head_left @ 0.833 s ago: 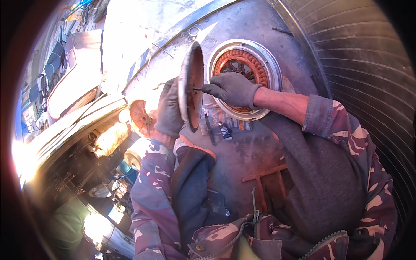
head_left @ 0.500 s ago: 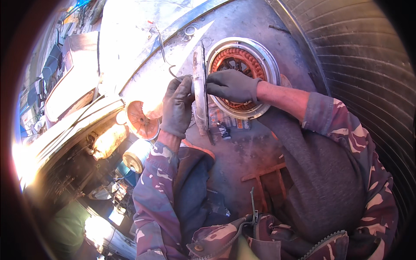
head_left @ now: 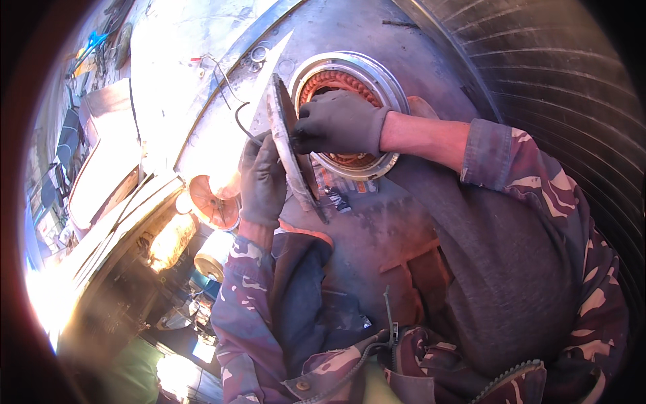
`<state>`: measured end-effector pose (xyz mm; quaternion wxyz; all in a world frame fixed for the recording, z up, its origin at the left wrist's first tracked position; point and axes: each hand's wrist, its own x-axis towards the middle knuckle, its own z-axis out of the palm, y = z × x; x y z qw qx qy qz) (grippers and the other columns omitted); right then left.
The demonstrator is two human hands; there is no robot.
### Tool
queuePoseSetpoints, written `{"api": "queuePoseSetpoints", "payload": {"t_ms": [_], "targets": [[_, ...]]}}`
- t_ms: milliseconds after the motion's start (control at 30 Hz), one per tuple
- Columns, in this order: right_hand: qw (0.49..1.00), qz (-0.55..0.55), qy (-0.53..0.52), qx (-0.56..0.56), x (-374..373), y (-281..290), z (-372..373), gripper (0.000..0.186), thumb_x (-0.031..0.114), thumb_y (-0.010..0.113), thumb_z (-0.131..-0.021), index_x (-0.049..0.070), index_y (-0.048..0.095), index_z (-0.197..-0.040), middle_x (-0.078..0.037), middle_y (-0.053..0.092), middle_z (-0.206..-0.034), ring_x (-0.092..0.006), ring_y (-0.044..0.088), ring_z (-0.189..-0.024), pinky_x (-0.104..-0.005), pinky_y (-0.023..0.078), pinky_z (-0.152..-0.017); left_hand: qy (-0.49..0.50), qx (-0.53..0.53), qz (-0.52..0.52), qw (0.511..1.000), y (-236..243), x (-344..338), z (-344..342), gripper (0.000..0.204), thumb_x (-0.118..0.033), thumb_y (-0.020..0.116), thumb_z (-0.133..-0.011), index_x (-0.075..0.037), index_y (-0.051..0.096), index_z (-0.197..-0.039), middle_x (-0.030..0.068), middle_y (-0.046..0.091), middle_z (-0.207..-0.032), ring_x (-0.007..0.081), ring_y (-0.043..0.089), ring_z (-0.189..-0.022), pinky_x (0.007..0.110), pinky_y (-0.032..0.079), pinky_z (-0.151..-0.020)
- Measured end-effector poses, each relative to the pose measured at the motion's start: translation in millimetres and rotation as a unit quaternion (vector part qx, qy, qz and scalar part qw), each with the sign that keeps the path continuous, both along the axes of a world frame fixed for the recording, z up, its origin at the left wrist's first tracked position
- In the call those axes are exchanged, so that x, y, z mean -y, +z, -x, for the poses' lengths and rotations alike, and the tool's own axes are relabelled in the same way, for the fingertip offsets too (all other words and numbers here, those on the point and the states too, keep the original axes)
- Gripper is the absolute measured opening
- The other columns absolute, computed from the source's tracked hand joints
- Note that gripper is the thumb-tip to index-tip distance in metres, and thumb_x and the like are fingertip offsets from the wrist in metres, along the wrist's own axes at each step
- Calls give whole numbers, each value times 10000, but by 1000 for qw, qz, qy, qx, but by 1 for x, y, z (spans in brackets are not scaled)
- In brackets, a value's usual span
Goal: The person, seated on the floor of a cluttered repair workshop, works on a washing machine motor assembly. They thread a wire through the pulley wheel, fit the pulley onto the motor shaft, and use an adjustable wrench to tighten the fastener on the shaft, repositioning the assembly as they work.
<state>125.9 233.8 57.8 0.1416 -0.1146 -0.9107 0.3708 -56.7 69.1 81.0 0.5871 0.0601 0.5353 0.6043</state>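
Note:
My gloved left hand (head_left: pixel 261 178) grips a round metal plate (head_left: pixel 281 145) held on edge, slightly tilted, its fingers at the plate's left side. A bent dark cable (head_left: pixel 239 120) runs out from beside those fingers. My gloved right hand (head_left: pixel 342 124) has its fingers curled against the plate's other face; whatever they pinch is hidden. Behind this hand lies a silver wheel motor (head_left: pixel 353 62) with a ring of orange copper windings, partly covered by the hand.
A ribbed dark wall (head_left: pixel 552 67) curves along the right. An orange round part (head_left: pixel 214 205), a cylindrical item (head_left: pixel 207 261) and a yellowish object (head_left: pixel 168 242) sit at left. Small rings (head_left: pixel 259 55) lie behind the motor; a printed flat item (head_left: pixel 346 182) lies below it. Bright clutter fills the far left.
The plate has turned edge-on, then tilted with its top leftward, and moved left with both hands. More cable shows on its left. My right fingertips are now hidden. The view has shifted slightly.

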Motion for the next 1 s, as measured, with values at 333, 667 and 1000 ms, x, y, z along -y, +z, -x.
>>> {"api": "queuePoseSetpoints", "payload": {"t_ms": [333, 667, 1000], "targets": [[998, -13, -44, -36, 6, -4, -8, 137, 269, 719, -946, 279, 843, -1004, -66, 728, -1005, -328, 752, -924, -460, 594, -820, -26, -108, 53, 992, 6, -5, -5, 296, -219, 644, -1138, 9, 580, -1316, 111, 712, -1182, 185, 701, -1046, 348, 585, -947], [995, -31, -94, -29, 5, -11, -2, 119, 178, 727, -880, 84, 785, -922, -164, 780, -1014, -345, 801, -870, -476, 634, -746, -86, -319, 127, 935, 42, -7, -30, 335, -248, 646, -1132, 60, 644, -1263, 86, 660, -1106, 181, 697, -1022, 333, 633, -846], [991, -3, -132, 28, -49, 26, -44, 236, 250, 735, -927, 156, 833, -1120, -116, 781, -1107, -332, 768, -1045, -480, 605, -939, -107, -387, 136, 906, 34, -12, -28, 323, -225, 657, -1129, 66, 637, -1266, 96, 659, -1170, 157, 701, -1030, 320, 647, -879]]}}
